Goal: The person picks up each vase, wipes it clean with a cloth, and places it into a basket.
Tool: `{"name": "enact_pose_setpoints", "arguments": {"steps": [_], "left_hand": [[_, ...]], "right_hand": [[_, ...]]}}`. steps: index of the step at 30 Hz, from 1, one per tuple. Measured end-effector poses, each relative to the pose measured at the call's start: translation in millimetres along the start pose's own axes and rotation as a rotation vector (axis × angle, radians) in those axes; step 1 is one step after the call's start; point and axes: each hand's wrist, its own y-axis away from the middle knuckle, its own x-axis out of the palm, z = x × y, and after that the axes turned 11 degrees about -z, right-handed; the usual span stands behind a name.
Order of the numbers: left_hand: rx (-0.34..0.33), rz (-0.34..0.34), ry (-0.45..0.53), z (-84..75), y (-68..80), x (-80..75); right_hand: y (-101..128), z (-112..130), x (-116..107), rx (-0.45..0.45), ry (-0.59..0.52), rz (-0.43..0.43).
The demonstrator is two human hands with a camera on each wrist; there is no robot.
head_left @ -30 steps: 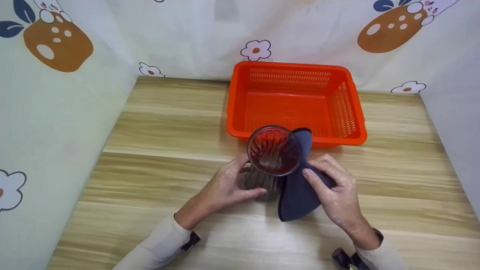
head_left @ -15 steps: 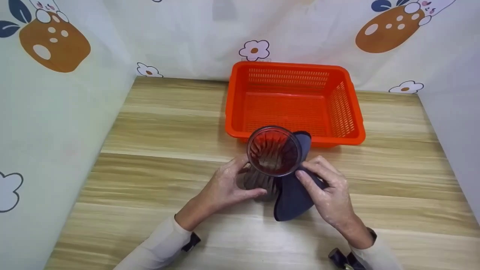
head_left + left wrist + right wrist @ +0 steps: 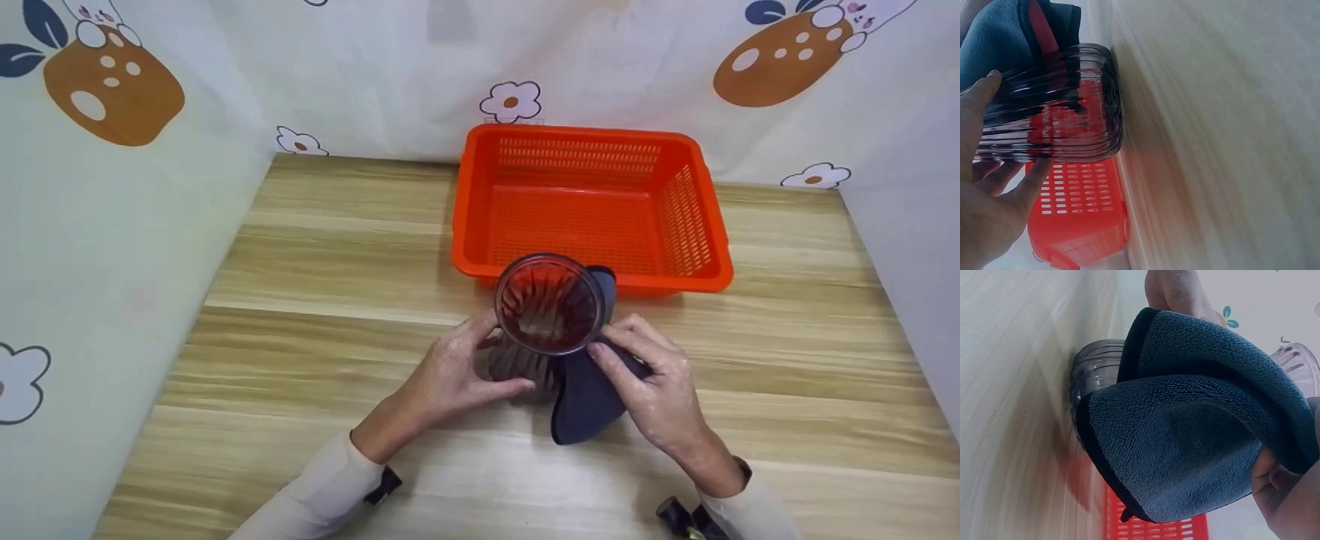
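Observation:
A clear ribbed glass vase (image 3: 545, 319) stands on the table, its wide round mouth facing up. My left hand (image 3: 448, 375) holds it by the left side, thumb in front and fingers reaching behind. In the left wrist view the ribbed base of the vase (image 3: 1072, 112) shows close to the tabletop. A blue-grey towel (image 3: 587, 405) with dark edging hangs along the vase's right side. My right hand (image 3: 660, 386) pinches the towel near the vase's rim. From the right wrist, the folded towel (image 3: 1174, 439) covers most of the vase.
Behind the vase sits an orange-red plastic basket (image 3: 517, 274) with slotted walls, its front rim overlapped by the vase mouth in the head view. The wood-grain table (image 3: 300, 360) meets patterned light-coloured sheets (image 3: 375, 82) at the back and sides.
My right hand has moved a little left with the towel, closer against the vase, and then nearly stopped. The left hand and the vase stay in place.

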Motion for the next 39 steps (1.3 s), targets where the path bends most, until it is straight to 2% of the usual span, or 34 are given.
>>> {"name": "enact_pose_setpoints", "arguments": {"steps": [10, 18, 29, 39], "left_hand": [[-0.009, 0.001, 0.034, 1.1, -1.0, 0.4], [0.034, -0.025, 0.043, 1.8, -3.4, 1.3], [0.0, -0.01, 0.045, 0.7, -1.8, 0.9], [0.002, -0.019, 0.011, 1.6, -0.8, 1.7]], "right_hand": [[5.2, -6.6, 0.9, 0.018, 0.012, 0.004], [10.8, -11.2, 3.2, 0.021, 0.018, -0.014], [16.4, -17.4, 4.0, 0.012, 0.032, -0.012], [25.1, -28.4, 4.7, 0.008, 0.07, -0.015]]}}
